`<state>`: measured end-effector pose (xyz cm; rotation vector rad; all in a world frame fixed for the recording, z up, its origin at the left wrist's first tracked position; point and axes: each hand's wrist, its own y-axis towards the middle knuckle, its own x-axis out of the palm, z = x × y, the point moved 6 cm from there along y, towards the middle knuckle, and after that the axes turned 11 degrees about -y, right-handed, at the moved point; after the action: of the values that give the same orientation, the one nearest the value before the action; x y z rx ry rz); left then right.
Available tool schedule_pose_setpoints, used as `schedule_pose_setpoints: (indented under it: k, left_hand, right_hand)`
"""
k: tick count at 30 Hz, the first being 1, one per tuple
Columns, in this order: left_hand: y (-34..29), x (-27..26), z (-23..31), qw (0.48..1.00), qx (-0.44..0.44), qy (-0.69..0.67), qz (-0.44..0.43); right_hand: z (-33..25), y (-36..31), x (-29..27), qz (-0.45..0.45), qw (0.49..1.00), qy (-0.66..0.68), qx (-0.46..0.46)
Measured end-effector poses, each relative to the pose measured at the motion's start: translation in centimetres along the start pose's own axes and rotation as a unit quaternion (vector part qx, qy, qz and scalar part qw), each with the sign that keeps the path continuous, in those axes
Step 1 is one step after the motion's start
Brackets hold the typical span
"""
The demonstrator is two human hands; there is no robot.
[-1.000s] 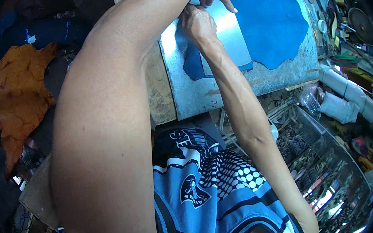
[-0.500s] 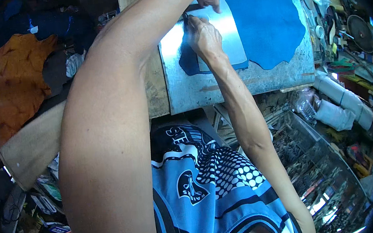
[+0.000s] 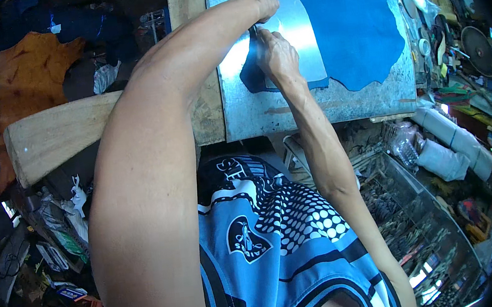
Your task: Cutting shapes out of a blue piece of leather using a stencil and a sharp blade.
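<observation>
Orange-brown, irregular leather hide (image 3: 28, 74): hung at far left, apart from the table. Pale, flat wooden plank (image 3: 58, 131): extended leftward from behind the left arm. Grey, metal-topped table (image 3: 372, 102): bordered by wood along its left edge. Left hand (image 3: 264, 4): curled, laid at the left margin of the sheet, toward its rounded end; whether anything is gripped cannot be told. Slim, dark tool (image 3: 255, 31): held in the closed right hand (image 3: 277, 54), at the same margin. Pale grey, glossy, round-ended sheet (image 3: 304, 51): laid on blue leather, toward the table's near left corner. Broad, blue leather hide (image 3: 360, 39): spread rightward, short of the table's right edge. Change noted: the right hand has been drawn nearer the sheet's near end; more of that margin is judged to have been followed.
</observation>
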<state>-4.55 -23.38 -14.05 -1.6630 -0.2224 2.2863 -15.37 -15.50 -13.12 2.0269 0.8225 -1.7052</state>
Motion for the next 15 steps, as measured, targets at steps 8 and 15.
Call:
schedule_pose_setpoints:
  k: [8, 15]
  left_hand:
    - [0.8, 1.2, -0.6, 1.0, 0.006, 0.018, -0.006]
    - [-1.2, 0.7, 2.6, 0.998, -0.01, -0.003, -0.055]
  right_hand:
    - [0.4, -2.5, 0.3, 0.045, 0.999, -0.002, -0.027]
    - [1.3, -6.1, -0.2, -0.003, 0.999, 0.01, 0.036]
